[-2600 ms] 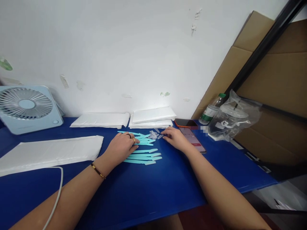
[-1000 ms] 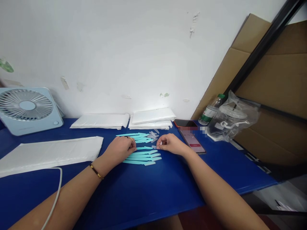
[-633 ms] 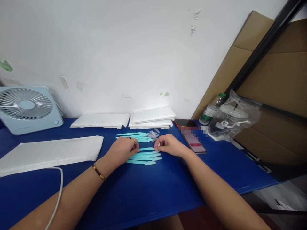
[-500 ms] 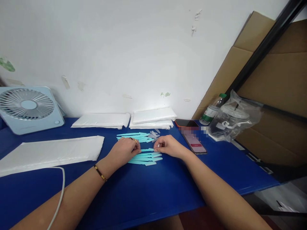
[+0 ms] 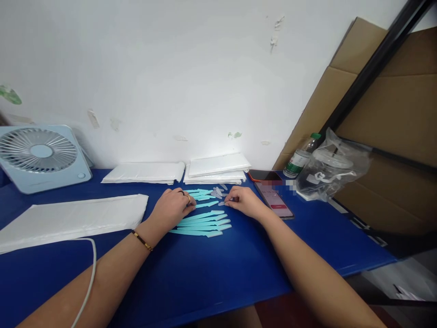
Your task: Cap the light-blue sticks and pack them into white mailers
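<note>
My left hand (image 5: 173, 208) rests on the blue table (image 5: 211, 273), its fingertips on the left end of one teal plastic stick (image 5: 206, 204) that lies at a slant. Behind that stick is a loose pile of uncapped teal sticks (image 5: 200, 194). In front of it, a row of capped teal sticks (image 5: 205, 224) lies side by side. My right hand (image 5: 245, 201) sits just right of a small heap of clear caps (image 5: 219, 192), its fingertips pinched on one clear cap.
A pale blue fan (image 5: 39, 157) stands at the back left, with a white cable (image 5: 87, 278) near my left arm. White packets (image 5: 71, 217) lie left and along the wall. Two phones (image 5: 276, 200), a bottle (image 5: 300, 159), a bagged cup (image 5: 332, 166) and cardboard (image 5: 375, 114) fill the right.
The stick I held in both hands now lies in the front row. Both hands have moved back toward the wall, the left to another stick and the right to the caps.
</note>
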A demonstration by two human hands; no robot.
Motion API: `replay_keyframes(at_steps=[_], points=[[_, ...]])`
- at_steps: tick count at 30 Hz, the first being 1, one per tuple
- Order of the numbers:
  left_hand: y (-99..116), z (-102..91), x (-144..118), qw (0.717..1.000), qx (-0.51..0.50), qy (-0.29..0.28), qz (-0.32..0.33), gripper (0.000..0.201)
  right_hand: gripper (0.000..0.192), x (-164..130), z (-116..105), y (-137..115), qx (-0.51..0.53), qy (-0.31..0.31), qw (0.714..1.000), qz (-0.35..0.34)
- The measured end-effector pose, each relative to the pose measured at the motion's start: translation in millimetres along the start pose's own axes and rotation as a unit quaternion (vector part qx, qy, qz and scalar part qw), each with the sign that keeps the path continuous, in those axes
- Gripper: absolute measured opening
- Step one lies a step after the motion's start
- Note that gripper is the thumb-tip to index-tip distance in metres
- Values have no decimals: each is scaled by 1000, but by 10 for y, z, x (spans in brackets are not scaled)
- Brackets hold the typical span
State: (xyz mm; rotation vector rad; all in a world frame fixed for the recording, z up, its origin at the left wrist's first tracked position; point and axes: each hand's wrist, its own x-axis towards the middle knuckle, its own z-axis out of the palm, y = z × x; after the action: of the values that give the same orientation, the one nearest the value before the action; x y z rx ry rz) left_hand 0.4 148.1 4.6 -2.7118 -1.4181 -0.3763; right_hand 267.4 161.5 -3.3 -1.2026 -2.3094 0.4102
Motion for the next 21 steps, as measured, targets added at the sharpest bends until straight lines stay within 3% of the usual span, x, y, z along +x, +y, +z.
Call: replay_keyframes(at_steps=[5,11,17,21], points=[[2,2,9,999,-43,-12,-11,22,11,-24,-8,-30,30,-4,999,35],[31,23,17,992,-118,-33,-31,21,14,12,85,-125,66,-15,997,25],[87,28,18,987,-147,-59,-29,20,15,-18,37,-190,66,-51,996,13],[11,3,-3,993,-113,-4,-29,28,18,36,49,-130,6,26,999,22]])
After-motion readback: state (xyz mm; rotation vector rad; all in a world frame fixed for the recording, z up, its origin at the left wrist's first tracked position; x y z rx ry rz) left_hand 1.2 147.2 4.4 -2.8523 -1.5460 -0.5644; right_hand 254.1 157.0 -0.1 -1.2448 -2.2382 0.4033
